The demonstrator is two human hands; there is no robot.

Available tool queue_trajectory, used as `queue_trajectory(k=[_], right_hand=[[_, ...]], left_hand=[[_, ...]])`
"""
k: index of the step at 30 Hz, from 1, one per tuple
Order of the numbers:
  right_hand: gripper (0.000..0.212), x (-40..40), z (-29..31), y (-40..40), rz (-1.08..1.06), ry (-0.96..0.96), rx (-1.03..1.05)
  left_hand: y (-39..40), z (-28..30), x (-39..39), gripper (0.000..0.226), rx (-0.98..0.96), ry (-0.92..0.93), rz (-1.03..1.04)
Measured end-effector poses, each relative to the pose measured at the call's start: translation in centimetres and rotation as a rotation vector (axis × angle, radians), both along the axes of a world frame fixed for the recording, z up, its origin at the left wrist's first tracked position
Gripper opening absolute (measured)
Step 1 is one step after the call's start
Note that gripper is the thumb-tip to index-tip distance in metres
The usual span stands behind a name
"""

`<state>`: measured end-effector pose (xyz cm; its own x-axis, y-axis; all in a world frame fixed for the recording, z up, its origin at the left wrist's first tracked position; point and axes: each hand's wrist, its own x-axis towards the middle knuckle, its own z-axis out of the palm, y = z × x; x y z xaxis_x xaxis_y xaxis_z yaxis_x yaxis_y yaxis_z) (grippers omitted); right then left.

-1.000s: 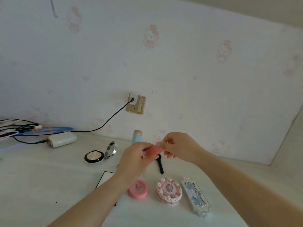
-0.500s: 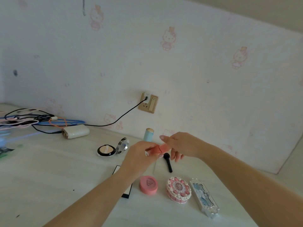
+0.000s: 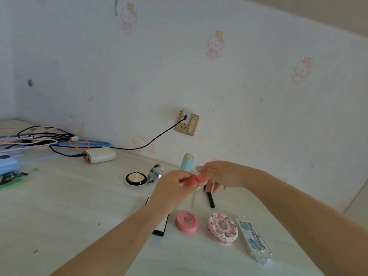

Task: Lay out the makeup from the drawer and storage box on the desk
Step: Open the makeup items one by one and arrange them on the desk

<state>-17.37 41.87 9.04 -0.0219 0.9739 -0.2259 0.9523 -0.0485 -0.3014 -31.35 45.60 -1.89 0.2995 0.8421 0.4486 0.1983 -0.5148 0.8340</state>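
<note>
Above the desk (image 3: 69, 206), both my hands hold a coral-pink tube (image 3: 192, 180). My left hand (image 3: 173, 188) grips its left end and my right hand (image 3: 219, 174) pinches its right end. On the desk below lie a round pink compact (image 3: 186, 221), a cake-shaped pink case (image 3: 222, 229) and a long clear blue-patterned case (image 3: 253, 239). A black brush (image 3: 210, 198) lies under my right hand. Behind my hands a pale blue tube (image 3: 186, 161) stands upright. An open powder compact (image 3: 137, 178) with its mirror (image 3: 155, 173) lies to the left. A black-edged flat box (image 3: 159, 230) is partly hidden by my left forearm.
A white power bank (image 3: 99, 155) and a tangle of black, blue and pink cables (image 3: 39, 140) lie at the back left. One black cable runs to a gold wall socket (image 3: 187, 122). The wall stands close behind the desk. A blue object (image 3: 8, 164) sits at the left edge.
The camera view has shifted left, so everything sits further right in frame. Both hands still hold the coral tube at about the same spot above the desk.
</note>
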Motion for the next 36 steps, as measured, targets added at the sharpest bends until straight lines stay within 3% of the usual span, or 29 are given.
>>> queue_trajectory(k=[5, 10, 14, 20, 36], right_hand=[[0.008, 0.6, 0.1, 0.0, 0.227, -0.049, 0.07], [0.04, -0.4, -0.1, 0.0, 0.156, -0.064, 0.106], [0.047, -0.7, -0.5, 0.1, 0.087, -0.133, 0.004], [0.017, 0.1, -0.2, 0.1, 0.225, -0.191, 0.183], [0.032, 0.6, -1.7, 1.4, 0.243, -0.136, 0.313]], left_hand=[[-0.4, -0.3, -0.7, 0.017, -0.019, -0.01, -0.012], [-0.5, -0.3, -0.8, 0.012, -0.045, -0.03, 0.004], [-0.4, -0.4, -1.3, 0.012, 0.021, 0.072, -0.016], [0.2, -1.1, -2.2, 0.008, 0.007, 0.071, -0.007], [1.1, -1.4, -4.9, 0.015, -0.055, -0.003, 0.007]])
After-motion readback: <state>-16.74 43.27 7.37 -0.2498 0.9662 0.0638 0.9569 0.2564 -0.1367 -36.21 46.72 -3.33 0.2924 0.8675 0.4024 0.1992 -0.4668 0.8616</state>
